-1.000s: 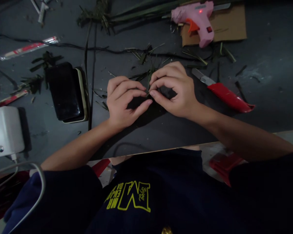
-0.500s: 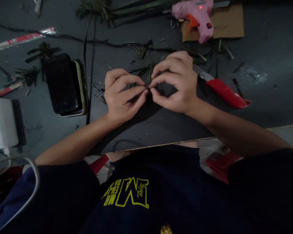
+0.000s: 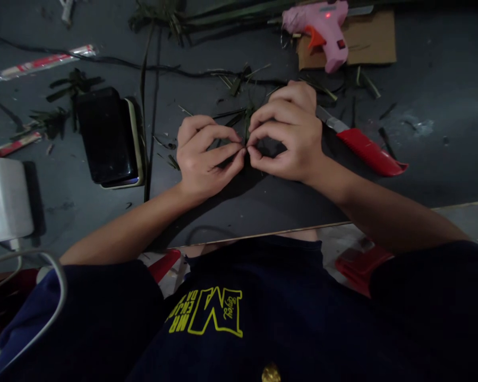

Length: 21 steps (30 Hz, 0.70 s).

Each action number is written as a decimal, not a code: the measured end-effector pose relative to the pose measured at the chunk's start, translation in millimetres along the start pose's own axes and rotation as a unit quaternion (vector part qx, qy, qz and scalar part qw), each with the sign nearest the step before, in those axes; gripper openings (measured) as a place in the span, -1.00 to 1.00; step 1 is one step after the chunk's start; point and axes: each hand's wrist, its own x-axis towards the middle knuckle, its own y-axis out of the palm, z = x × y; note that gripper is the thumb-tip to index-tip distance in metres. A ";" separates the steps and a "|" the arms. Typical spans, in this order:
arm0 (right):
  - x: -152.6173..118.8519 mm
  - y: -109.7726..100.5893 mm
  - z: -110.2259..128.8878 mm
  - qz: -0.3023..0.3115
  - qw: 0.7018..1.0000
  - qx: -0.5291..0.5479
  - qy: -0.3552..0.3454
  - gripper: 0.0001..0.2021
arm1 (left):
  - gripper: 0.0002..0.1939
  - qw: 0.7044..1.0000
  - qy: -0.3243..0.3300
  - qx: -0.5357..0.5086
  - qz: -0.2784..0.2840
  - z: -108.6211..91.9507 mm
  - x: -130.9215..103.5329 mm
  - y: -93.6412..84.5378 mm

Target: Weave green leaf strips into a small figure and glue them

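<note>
Leaf piece (image 3: 247, 121), thin and dark green, stands between the fingertips of both hands, just above the dark table (image 3: 223, 212) and a little way in from its near edge. The left hand (image 3: 207, 158) has thumb and forefinger pressed together on its lower end, with the other fingers curled loosely behind. The right hand (image 3: 290, 132) pinches at the same end, thumb and forefinger closing into a ring; the tips of both hands nearly meet, so exactly which part each one grips is hidden. Leaf scraps (image 3: 235, 85) lie just beyond the hands, near a black cord (image 3: 115, 61) that runs across the table. To the right of the right hand lies a red-handled cutter (image 3: 370, 151), its pale blade pointing toward that hand. Farther back, a pink glue gun (image 3: 334, 32) with an orange trigger and a lit red light rests partly on a piece of cardboard (image 3: 372, 42). Left of the left hand, a black phone (image 3: 103, 135) lies on top of a pale-edged device (image 3: 138, 143), and beyond them sits a white block (image 3: 6, 199) with a cable (image 3: 60, 292) attached.
</note>
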 end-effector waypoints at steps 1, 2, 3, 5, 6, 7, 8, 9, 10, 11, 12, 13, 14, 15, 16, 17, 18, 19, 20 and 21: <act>-0.2 1.1 -0.1 -0.005 1.000 -0.006 -0.004 -0.93 | -0.80 1.000 -0.004 -0.002 -0.001 0.0 0.0 0.0; -0.4 2.2 0.1 -0.006 1.000 -0.011 -0.006 -0.93 | -0.79 1.000 -0.008 -0.006 0.000 0.5 0.1 -0.1; -0.7 3.0 0.5 -0.008 1.000 -0.016 -0.008 -0.93 | -0.78 1.000 -0.012 -0.011 0.000 1.3 0.3 -0.1; -1.3 4.3 1.2 -0.009 1.000 -0.026 -0.008 -0.94 | -0.76 1.000 -0.014 -0.013 0.000 3.0 0.6 -0.3; -1.6 4.8 1.4 -0.001 0.999 -0.032 -0.003 -0.96 | -0.76 1.000 -0.011 -0.010 -0.004 3.5 0.7 -0.5; -1.9 5.3 1.3 0.009 0.999 -0.040 0.001 -0.98 | -0.77 1.000 -0.006 -0.004 -0.010 3.5 0.7 -0.8; -2.1 6.0 1.1 0.019 0.999 -0.047 0.004 -0.99 | -0.79 1.000 0.002 0.002 -0.021 3.1 0.7 -1.1; -2.3 6.8 0.8 0.025 0.998 -0.052 0.007 -0.97 | -0.82 0.999 0.020 0.008 -0.039 2.4 0.8 -1.3; -2.4 7.7 0.6 0.027 0.998 -0.052 0.007 -0.96 | -0.87 0.997 0.044 0.014 -0.061 1.6 1.0 -1.5; -2.5 8.8 0.7 0.017 0.999 -0.045 0.004 -0.95 | -0.90 0.994 0.069 0.018 -0.084 1.0 1.3 -1.6; -2.5 9.9 1.2 0.003 0.999 -0.032 0.002 -0.95 | -0.92 0.990 0.093 0.020 -0.103 0.8 1.6 -1.6; -2.4 11.1 2.1 -0.006 1.000 -0.014 0.008 -0.95 | -0.93 0.988 0.106 0.019 -0.112 1.3 2.0 -1.6; -2.4 12.2 3.3 -0.008 1.000 0.003 0.023 -0.95 | -0.93 0.989 0.104 0.016 -0.108 2.3 2.2 -1.5; -2.4 13.2 4.8 -0.006 0.999 0.019 0.040 -0.95 | -0.92 0.992 0.083 0.010 -0.093 3.9 2.1 -1.5; -2.5 14.2 6.3 0.001 0.998 0.031 0.060 -0.95 | -0.90 0.996 0.053 0.003 -0.072 5.8 1.7 -1.4; -2.5 15.0 7.6 0.014 0.996 0.041 0.081 -0.94 | -0.87 0.998 0.022 -0.004 -0.053 7.8 1.0 -1.2; -2.5 15.7 8.5 0.028 0.993 0.047 0.101 -0.93 | -0.85 0.999 -0.005 -0.010 -0.039 9.6 -0.2 -1.0; -2.4 16.2 9.0 0.040 0.991 0.054 0.117 -0.92 | -0.84 0.999 -0.025 -0.015 -0.031 10.9 -1.7 -0.8; -2.3 16.5 9.2 0.048 0.989 0.063 0.129 -0.91 | -0.83 0.999 -0.034 -0.017 -0.034 11.7 -3.3 -0.7; -2.1 16.6 9.0 0.051 0.987 0.073 0.137 -0.90 | -0.83 0.999 -0.037 -0.014 -0.037 11.9 -4.8 -0.5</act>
